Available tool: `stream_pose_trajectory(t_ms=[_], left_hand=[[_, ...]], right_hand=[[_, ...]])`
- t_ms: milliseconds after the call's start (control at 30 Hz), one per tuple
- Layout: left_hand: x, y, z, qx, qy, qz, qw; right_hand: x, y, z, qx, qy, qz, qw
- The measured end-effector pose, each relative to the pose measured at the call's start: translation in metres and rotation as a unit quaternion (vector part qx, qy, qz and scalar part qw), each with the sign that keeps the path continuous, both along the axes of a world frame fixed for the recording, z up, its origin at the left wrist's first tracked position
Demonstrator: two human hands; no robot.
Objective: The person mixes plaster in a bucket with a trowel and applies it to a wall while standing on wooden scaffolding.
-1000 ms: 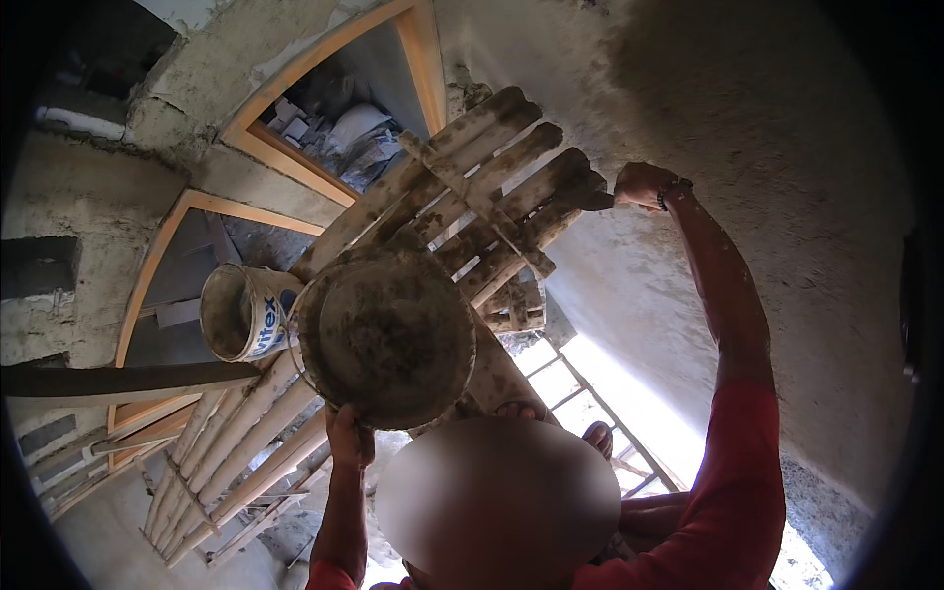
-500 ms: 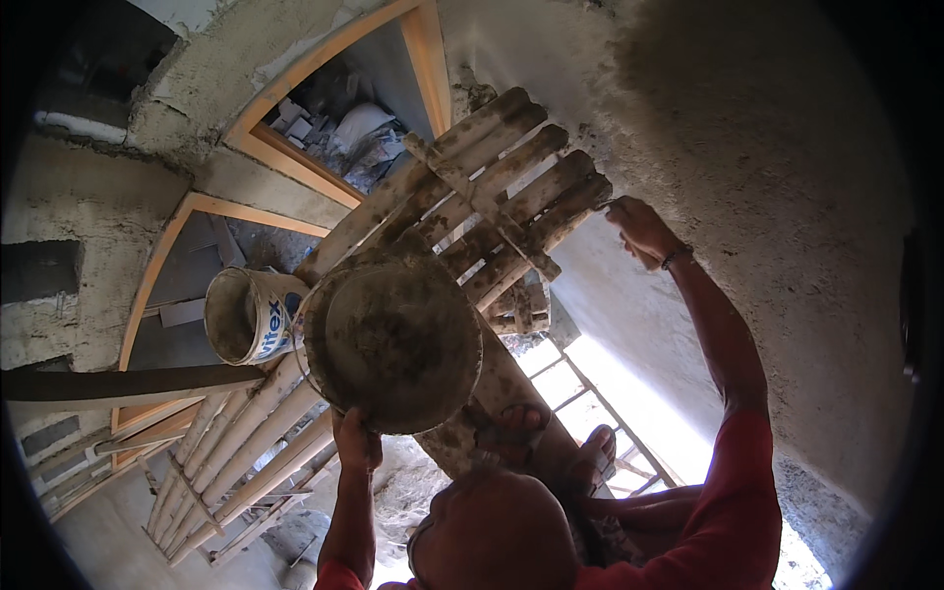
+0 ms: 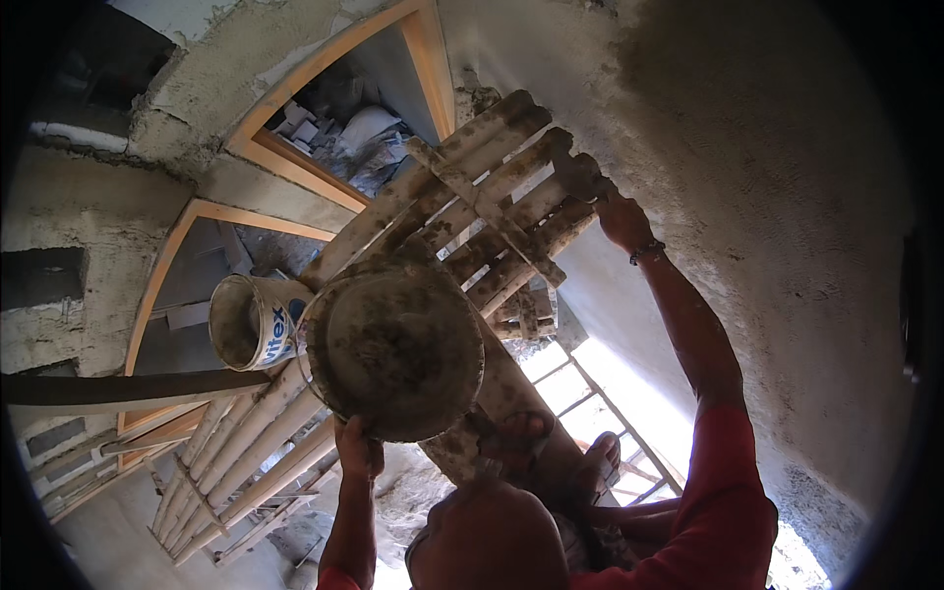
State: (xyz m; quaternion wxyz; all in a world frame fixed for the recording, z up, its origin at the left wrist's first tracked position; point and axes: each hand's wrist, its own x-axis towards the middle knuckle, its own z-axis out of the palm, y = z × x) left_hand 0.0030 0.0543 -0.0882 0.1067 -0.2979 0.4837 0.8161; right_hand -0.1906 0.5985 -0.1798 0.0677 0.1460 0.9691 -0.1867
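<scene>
My left hand is closed on the near rim of a round, mortar-smeared tub. Grey-brown wet mortar lies inside it, with a darker rough patch in the middle. At the far right, my right hand grips a trowel, whose handle is mostly hidden by the fingers. The trowel's dark flat blade is over the ends of the stained wooden planks, close to the plastered wall. Whether the blade touches the planks I cannot tell.
A white paint bucket with a dirty inside stands left of the tub. Wooden poles run down at the lower left. Orange-brown wooden frames edge openings behind. Below right, a ladder-like frame shows against bright light, near my sandalled feet.
My right hand has moved left, away from the wall and over the plank ends, and the trowel blade now shows flat. My left hand stays on the tub's rim.
</scene>
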Motion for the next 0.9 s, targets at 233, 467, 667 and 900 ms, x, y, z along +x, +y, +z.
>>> stream_pose_trajectory(t_ms=[233, 467, 667, 900], left_hand=[[-0.001, 0.004, 0.005, 0.0, 0.003, 0.001, 1.0], [-0.001, 0.001, 0.001, -0.017, 0.016, -0.011, 1.0], [-0.005, 0.008, -0.001, -0.008, 0.0, -0.004, 1.0], [0.006, -0.002, 0.003, -0.017, -0.015, 0.021, 1.0]], right_hand=[[-0.053, -0.012, -0.002, 0.015, -0.034, 0.118, 0.992], [-0.121, -0.02, 0.0, -0.194, -0.11, -0.21, 0.952], [-0.079, 0.017, -0.115, 0.091, 0.218, 0.126, 0.963], [-0.113, -0.084, -0.07, 0.02, 0.066, 0.026, 0.997]])
